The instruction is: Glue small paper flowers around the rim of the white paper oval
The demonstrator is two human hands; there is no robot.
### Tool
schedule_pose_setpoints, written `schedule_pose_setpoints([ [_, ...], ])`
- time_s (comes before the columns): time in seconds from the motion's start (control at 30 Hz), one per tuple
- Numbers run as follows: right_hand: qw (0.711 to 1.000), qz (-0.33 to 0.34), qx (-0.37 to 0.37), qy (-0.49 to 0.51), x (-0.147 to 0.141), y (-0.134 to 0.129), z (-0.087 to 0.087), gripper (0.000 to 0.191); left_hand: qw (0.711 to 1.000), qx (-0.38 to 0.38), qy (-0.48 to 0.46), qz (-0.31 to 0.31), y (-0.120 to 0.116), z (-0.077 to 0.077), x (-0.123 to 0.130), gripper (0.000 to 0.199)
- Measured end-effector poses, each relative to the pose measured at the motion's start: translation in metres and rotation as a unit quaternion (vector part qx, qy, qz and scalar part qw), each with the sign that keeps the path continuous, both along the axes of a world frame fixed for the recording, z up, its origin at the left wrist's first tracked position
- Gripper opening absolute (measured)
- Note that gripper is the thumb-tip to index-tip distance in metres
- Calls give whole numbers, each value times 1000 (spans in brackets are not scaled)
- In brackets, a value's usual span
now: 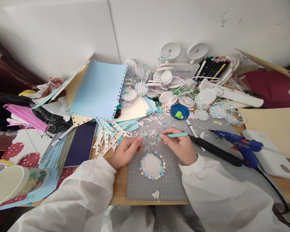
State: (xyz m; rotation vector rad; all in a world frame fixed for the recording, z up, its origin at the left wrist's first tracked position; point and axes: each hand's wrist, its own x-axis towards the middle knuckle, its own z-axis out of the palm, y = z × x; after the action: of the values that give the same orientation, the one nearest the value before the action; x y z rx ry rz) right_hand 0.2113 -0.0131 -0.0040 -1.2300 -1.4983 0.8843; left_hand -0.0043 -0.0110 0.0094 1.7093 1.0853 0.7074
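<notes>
Head: teal tool [176, 135] leftward (axis crosswise)

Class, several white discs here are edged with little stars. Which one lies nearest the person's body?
The near disc, on the grey mat between the white sleeves; the other discs lie farther off, towards the wall.

matt blue paper [100, 90], glossy plastic lid [185, 109]
</notes>
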Motion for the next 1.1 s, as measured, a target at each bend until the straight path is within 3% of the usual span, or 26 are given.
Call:
schedule_pose_setpoints([
  [0.13, 991, 5, 85, -107, -1, -2, -2, 8, 1000, -16, -7, 10, 0, -2, 0, 53],
  [0.3, 980, -5, 160, -120, -1, -1, 0, 5, 1000, -20, -5, 12, 0, -2, 0, 53],
  [0.57, 984, -24, 140, -109, -1, 2, -8, 7, 1000, -20, 9, 10, 0, -1, 1, 52],
  [0.83, 987, -45, 137, -75, -1, 0, -4, 4, 1000, -25, 0, 15, 0, 1, 1, 52],
  [1.1, 988, -16, 156, -8, -4, -8, 5, 3, 998, -3, -47, 33, 1, -1, 5, 35],
])
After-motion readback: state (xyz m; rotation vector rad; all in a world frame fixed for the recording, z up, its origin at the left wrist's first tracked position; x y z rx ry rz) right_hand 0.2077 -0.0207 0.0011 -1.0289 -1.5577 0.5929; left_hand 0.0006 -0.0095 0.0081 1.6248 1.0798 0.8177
